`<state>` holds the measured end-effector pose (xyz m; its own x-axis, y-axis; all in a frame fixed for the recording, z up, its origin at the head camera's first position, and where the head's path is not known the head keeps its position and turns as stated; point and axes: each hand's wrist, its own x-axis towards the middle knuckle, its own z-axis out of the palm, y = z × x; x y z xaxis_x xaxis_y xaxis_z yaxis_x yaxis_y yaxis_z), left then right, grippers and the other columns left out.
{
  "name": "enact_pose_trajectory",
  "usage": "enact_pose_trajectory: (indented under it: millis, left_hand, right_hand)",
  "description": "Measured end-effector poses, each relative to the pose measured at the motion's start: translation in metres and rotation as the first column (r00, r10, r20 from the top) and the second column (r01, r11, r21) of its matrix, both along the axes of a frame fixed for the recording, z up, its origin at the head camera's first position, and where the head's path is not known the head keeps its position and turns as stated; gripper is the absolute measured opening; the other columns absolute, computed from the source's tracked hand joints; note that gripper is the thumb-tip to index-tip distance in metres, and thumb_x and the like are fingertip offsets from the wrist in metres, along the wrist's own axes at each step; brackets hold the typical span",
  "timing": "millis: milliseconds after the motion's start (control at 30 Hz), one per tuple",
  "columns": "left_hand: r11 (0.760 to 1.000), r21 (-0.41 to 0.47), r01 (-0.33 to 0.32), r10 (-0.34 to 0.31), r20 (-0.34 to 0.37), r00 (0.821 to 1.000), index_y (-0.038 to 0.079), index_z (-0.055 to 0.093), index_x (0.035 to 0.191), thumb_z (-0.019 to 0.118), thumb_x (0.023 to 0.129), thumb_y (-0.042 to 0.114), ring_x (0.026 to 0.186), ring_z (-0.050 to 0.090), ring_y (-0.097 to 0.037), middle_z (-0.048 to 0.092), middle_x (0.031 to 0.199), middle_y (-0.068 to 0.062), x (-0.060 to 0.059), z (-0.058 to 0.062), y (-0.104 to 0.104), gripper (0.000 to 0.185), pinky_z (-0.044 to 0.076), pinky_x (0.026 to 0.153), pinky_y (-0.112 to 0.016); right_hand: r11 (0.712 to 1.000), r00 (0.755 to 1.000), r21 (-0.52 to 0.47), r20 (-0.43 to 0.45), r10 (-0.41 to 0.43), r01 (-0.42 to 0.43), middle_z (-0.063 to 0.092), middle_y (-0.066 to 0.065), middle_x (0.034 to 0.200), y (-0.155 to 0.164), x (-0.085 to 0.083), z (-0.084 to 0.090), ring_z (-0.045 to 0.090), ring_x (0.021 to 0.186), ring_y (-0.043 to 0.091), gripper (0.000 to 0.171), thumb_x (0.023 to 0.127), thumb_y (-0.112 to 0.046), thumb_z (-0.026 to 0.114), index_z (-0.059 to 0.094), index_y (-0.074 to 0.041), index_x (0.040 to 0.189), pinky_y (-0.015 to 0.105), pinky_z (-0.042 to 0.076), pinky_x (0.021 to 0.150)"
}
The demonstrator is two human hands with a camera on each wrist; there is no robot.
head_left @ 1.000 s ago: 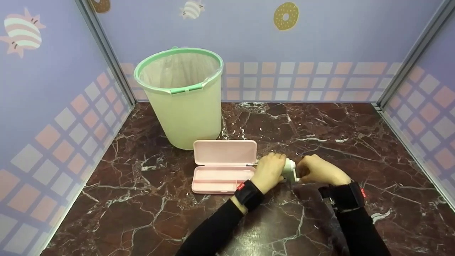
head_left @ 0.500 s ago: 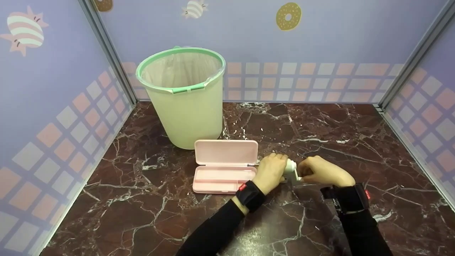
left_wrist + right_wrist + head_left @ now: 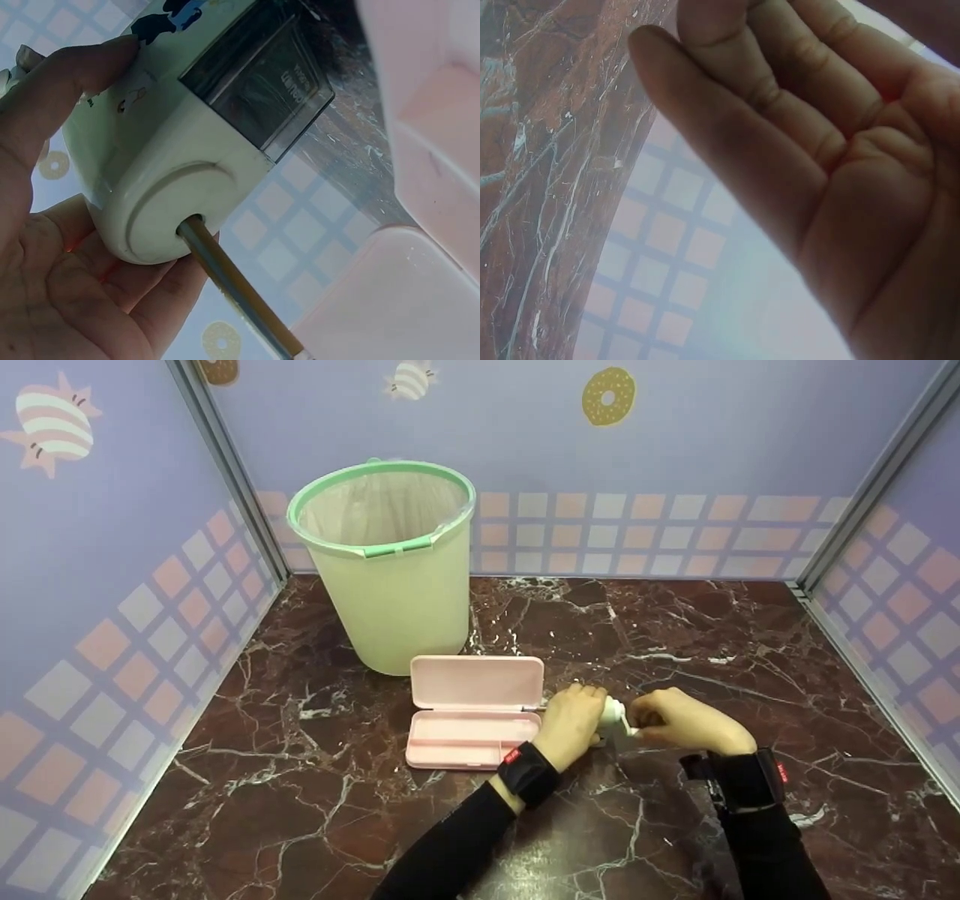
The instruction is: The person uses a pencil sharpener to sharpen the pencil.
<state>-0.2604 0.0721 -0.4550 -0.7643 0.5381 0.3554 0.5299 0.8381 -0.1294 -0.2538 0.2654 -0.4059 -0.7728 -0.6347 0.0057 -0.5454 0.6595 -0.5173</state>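
Note:
A white hand-crank pencil sharpener (image 3: 613, 711) stands on the dark marble table, and my left hand (image 3: 571, 720) grips its body. In the left wrist view my fingers wrap the sharpener (image 3: 172, 165), which has a dark clear drawer. A pencil (image 3: 232, 289) is pushed into its front hole. From the head view the pencil (image 3: 534, 708) pokes out leftward over the pink case. My right hand (image 3: 679, 722) is at the sharpener's right end, with fingers curled round the small crank handle (image 3: 628, 730). The right wrist view shows only curled fingers (image 3: 780, 97).
An open pink pencil case (image 3: 472, 712) lies just left of my left hand, with its lid flat behind it. A pale green bin (image 3: 390, 577) with a clear liner stands behind the case. Patterned walls close in the table's left, back and right sides.
My right hand has shifted slightly down and to the right at the crank end of the sharpener. The left hand, the pencil and the case have stayed in place.

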Motion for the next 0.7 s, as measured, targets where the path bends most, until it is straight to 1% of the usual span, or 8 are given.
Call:
enact_pose_trajectory:
  millis: [100, 167, 233, 300, 433, 567, 700]
  left_hand:
    - [1.0, -0.006, 0.017, -0.017, -0.033, 0.999, 0.016, 0.067, 0.108, 0.09, 0.063, 0.036, 0.085, 0.064, -0.012, 0.072, 0.098, 0.006, 0.002, -0.001, 0.001, 0.053, 0.053, 0.074, -0.022]
    - [1.0, -0.014, 0.026, -0.026, -0.051, 0.998, 0.016, 0.067, 0.107, 0.089, 0.063, 0.035, 0.083, 0.063, -0.011, 0.072, 0.097, 0.006, 0.003, -0.001, 0.003, 0.052, 0.053, 0.073, -0.022]
    - [1.0, -0.021, 0.02, -0.021, -0.053, 0.998, 0.016, 0.067, 0.108, 0.09, 0.063, 0.036, 0.084, 0.063, -0.012, 0.071, 0.097, 0.005, 0.003, -0.001, 0.003, 0.054, 0.053, 0.074, -0.022]
    - [1.0, -0.019, 0.006, -0.007, -0.033, 0.999, 0.015, 0.066, 0.11, 0.09, 0.063, 0.037, 0.086, 0.064, -0.012, 0.072, 0.099, 0.005, 0.002, -0.001, 0.003, 0.058, 0.054, 0.076, -0.022]
    - [1.0, -0.013, -0.008, 0.008, 0.01, 1.0, 0.016, 0.066, 0.113, 0.091, 0.062, 0.038, 0.09, 0.065, -0.012, 0.072, 0.103, 0.006, 0.0, -0.001, 0.0, 0.061, 0.054, 0.078, -0.023]
    - [1.0, -0.012, -0.003, 0.003, 0.01, 1.0, 0.016, 0.066, 0.112, 0.09, 0.062, 0.037, 0.09, 0.065, -0.013, 0.072, 0.103, 0.005, -0.001, -0.002, -0.001, 0.059, 0.055, 0.076, -0.023]
    - [1.0, -0.009, 0.009, -0.009, 0.013, 1.0, 0.015, 0.066, 0.114, 0.089, 0.064, 0.038, 0.09, 0.065, -0.012, 0.072, 0.104, 0.005, -0.002, -0.001, 0.0, 0.059, 0.055, 0.077, -0.023]
  right_hand:
    - [0.998, 0.997, -0.025, -0.051, -0.064, 0.063, 0.071, 0.003, 0.079, 0.003, 0.001, 0.004, 0.065, 0.07, 0.012, 0.004, 0.086, -0.003, 0.07, 0.068, -0.005, 0.088, 0.024, 0.054, 0.066]
    - [0.992, 0.99, -0.059, -0.078, -0.119, 0.114, 0.073, 0.007, 0.081, 0.004, 0.001, 0.005, 0.068, 0.073, 0.018, 0.004, 0.087, -0.005, 0.069, 0.068, -0.003, 0.091, 0.026, 0.055, 0.068]
    - [0.984, 0.98, -0.085, -0.114, -0.163, 0.154, 0.072, 0.008, 0.079, 0.003, 0.0, 0.005, 0.067, 0.071, 0.019, 0.006, 0.087, -0.007, 0.07, 0.068, -0.001, 0.089, 0.027, 0.055, 0.067]
    - [0.975, 0.969, -0.113, -0.14, -0.206, 0.191, 0.071, 0.008, 0.078, 0.0, -0.002, 0.003, 0.066, 0.07, 0.018, 0.005, 0.086, -0.005, 0.071, 0.068, -0.001, 0.088, 0.027, 0.054, 0.065]
    - [0.952, 0.929, -0.174, -0.23, -0.29, 0.254, 0.071, 0.008, 0.079, -0.007, -0.009, -0.007, 0.065, 0.069, 0.016, 0.006, 0.082, 0.0, 0.074, 0.069, -0.002, 0.085, 0.029, 0.054, 0.064]
    - [0.922, 0.881, -0.246, -0.3, -0.366, 0.3, 0.072, 0.01, 0.078, -0.012, -0.018, -0.02, 0.067, 0.068, 0.02, 0.009, 0.08, 0.004, 0.074, 0.069, -0.001, 0.084, 0.031, 0.055, 0.063]
    - [0.896, 0.84, -0.292, -0.34, -0.424, 0.334, 0.072, 0.014, 0.079, -0.014, -0.027, -0.035, 0.068, 0.07, 0.025, 0.01, 0.078, 0.007, 0.074, 0.067, 0.001, 0.082, 0.04, 0.056, 0.066]
